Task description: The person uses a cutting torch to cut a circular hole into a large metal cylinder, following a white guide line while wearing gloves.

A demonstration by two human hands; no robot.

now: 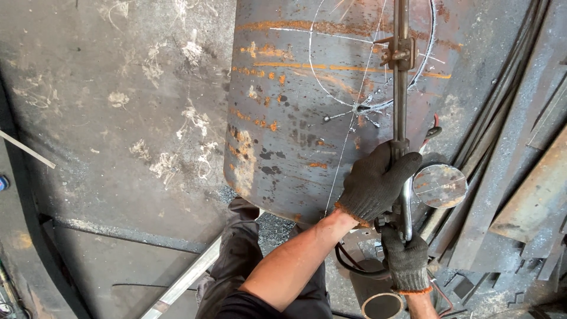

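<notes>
**Both gloves on cutting torch**

Right hand [405, 259] is gripping the torch handle nearest the body. Left hand [374, 184] is clamping the cutting torch [401, 100] further up; its tube is running beyond both grips over the rusty steel cylinder [283, 118], across the chalk circle [331, 88].

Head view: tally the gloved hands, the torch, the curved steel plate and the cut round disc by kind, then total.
Gloved hands: 2, left and right, both gripping the torch
Cutting torch: 1
Curved steel plate: 1
Round metal disc: 1
Total: 5
</notes>
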